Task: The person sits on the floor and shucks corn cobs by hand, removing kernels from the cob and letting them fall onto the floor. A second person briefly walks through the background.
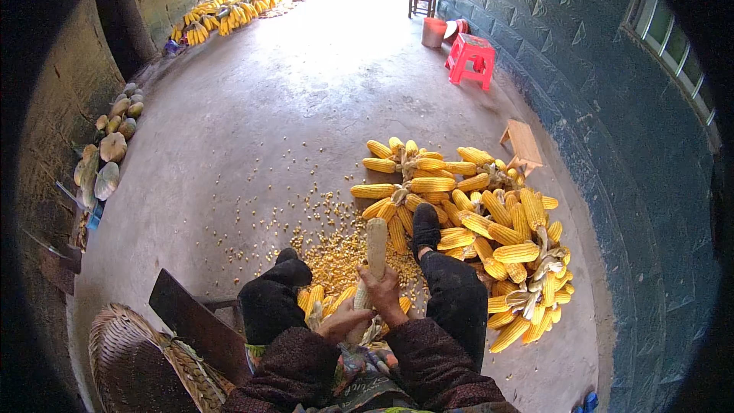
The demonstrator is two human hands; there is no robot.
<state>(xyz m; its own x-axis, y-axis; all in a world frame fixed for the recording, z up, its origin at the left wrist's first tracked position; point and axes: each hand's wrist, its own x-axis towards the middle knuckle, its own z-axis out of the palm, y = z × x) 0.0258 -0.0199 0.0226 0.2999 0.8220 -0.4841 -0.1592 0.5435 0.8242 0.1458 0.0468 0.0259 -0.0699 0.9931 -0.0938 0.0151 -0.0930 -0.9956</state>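
My right hand (383, 293) is closed around a pale maize cob (376, 244) stripped of kernels, its bare end pointing away from me. Just below and to the left, my left hand (344, 322) grips a second pale cob (361, 296), which lies against the first; the fingers partly hide both. Loose yellow kernels (332, 255) are heaped on the floor between my feet. Several full ears of maize (314, 301) lie close to my lap, partly covered by my hands and legs. A large pile of yellow ears (504, 235), some tied by their husks, spreads beside my right leg.
A small wooden stool (523, 143), a red plastic stool (471, 60) and a bucket (433, 32) stand along the right wall. Pumpkins (113, 147) line the left wall, with more maize (229, 11) farther back. A woven basket (129, 355) is at my left.
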